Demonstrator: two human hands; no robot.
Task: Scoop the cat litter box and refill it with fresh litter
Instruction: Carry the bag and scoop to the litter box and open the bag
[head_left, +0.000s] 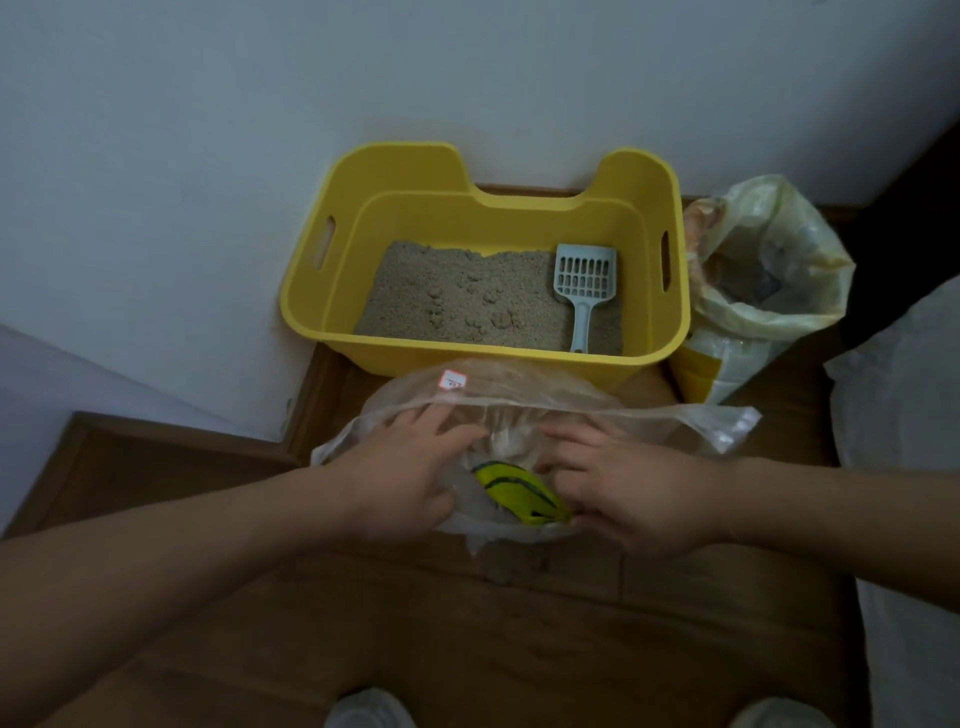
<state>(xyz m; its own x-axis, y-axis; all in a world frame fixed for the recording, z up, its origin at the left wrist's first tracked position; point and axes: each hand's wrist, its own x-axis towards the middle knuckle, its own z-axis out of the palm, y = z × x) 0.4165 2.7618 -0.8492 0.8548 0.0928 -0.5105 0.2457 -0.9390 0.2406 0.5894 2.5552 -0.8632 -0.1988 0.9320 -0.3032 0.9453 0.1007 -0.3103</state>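
Observation:
A yellow litter box (311, 291) stands against the white wall, holding grey litter (457, 301) with several clumps. A pale blue slotted scoop (584, 286) lies in its right part, handle toward me. In front of the box a clear plastic bag (519, 395) with a yellow-green print lies on the wooden floor. My left hand (410, 467) and my right hand (623, 488) both rest on the bag's near side, fingers spread over the plastic and pressing on it. An open sack of fresh litter (769, 291) stands to the right of the box.
Wooden floor (519, 623) spreads toward me, with a step down at the left (156, 457). A white fabric surface (904, 467) borders the right side. Two slippered toes (369, 709) show at the bottom edge.

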